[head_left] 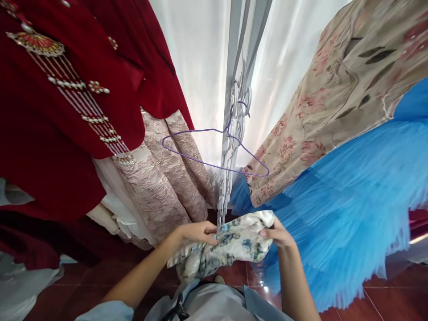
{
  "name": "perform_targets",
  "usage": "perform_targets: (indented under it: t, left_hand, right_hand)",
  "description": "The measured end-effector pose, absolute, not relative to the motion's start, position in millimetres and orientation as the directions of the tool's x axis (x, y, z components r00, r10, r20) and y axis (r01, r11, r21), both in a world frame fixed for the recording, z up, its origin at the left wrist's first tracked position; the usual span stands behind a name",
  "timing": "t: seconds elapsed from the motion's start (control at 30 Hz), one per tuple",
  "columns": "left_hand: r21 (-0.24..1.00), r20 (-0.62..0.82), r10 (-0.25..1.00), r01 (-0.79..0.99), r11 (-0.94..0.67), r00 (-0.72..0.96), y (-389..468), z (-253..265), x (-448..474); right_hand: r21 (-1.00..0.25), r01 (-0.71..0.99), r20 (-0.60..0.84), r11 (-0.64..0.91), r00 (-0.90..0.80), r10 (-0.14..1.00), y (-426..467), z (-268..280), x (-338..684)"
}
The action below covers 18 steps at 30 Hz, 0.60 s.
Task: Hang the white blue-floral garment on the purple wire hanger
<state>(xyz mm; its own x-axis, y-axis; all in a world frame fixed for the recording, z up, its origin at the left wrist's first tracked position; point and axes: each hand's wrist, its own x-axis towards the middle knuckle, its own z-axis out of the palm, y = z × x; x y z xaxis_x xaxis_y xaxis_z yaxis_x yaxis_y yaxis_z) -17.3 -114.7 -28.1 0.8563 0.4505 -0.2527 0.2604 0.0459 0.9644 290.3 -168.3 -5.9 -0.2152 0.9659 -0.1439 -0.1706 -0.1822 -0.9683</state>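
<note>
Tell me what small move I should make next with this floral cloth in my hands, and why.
Probably lift the bunched white floral cloth toward the empty purple wire hanger. Your left hand and right hand both grip the cloth's top edge with closed fingers, and the hanger hangs bare on the white metal grille straight above, apart from the cloth.

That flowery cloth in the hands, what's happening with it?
A person holds a bunched-up floral cloth in both bare hands, the left hand gripping one side and the right hand the other. Just above it, an empty purple wire hanger hangs hooked on a white metal grille in front of a white curtain. Other clothes hang around: a red beaded garment, a pink lace dress, a beige flowered dress and a fluffy blue tulle skirt.
</note>
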Motion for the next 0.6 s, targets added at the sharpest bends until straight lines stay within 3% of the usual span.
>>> perform_targets:
  t: [0.1, 0.2, 0.37, 0.5, 0.6]
  left_hand:
    - [0.942, -0.173, 0.559, 0.302, -0.147, 0.811, -116, 2, -29]
    - [0.826, -0.048, 0.705, 0.424, -0.370, 0.708, -113, 22, -34]
    - [0.638, 0.177, 0.871, 0.620, -0.456, 0.459, -99, 18, -59]
    - [0.679, 0.391, 0.861, 0.530, -0.509, 0.326, -82, 26, -95]
    - [0.797, 0.420, 0.852, 0.321, -0.511, 0.313, -59, 39, -102]
  right_hand:
    - [-0.977, -0.131, -0.141, -0.166, -0.178, 0.974, -167, 6, 324]
    - [-0.983, -0.114, -0.115, -0.146, -0.243, 0.963, -164, 19, 333]
    - [-0.993, -0.095, -0.042, -0.071, -0.277, 0.960, -164, 35, 333]
    - [-0.990, -0.144, 0.008, -0.007, -0.100, 0.995, -158, 34, 348]
    - [-0.982, -0.190, 0.003, 0.011, 0.042, 0.999, -147, 33, 355]
